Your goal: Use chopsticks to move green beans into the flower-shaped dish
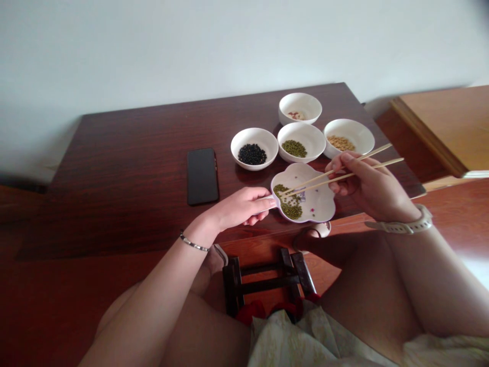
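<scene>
My left hand (242, 208) is closed round the small handle of a white flower-shaped dish (317, 201) at the table's near edge. Green beans (289, 203) lie in the dish's left part. My right hand (361, 183) grips a pair of wooden chopsticks (344, 171), and their tips rest among those green beans. A bracelet circles my left wrist and a pale watch my right.
Behind the dish stand several white bowls: black beans (252, 154), green beans (294, 148), tan beans (341, 142), pale bits (297, 115). A black phone (202, 176) lies flat to the left. The dark wooden table (130, 168) meets a white wall. A small wooden stool (267, 280) sits between my knees.
</scene>
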Tool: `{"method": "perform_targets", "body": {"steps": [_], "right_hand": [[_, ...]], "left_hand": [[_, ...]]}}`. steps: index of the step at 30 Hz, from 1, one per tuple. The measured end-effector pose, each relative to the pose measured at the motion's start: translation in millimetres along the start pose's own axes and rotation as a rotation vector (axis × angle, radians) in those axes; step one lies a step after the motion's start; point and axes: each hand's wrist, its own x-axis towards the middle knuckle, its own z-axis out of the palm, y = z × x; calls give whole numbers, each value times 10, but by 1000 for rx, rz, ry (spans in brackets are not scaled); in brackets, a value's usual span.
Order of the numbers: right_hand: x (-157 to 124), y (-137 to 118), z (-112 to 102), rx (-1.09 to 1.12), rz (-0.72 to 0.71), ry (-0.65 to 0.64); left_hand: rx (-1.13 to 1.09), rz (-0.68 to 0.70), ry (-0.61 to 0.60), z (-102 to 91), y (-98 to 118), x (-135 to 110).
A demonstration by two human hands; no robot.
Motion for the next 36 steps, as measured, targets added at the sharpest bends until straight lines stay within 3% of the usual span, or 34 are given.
{"method": "perform_targets", "body": {"steps": [20,25,36], "right_hand": [[37,-39,-29,30,-24,30],[83,-66,-68,106,-38,102],[437,-80,-463,415,-89,281]], "left_hand": [[8,3,-8,-1,12,0],[-11,0,0,1,4,-4],[1,2,-6,-4,-3,0]]}}
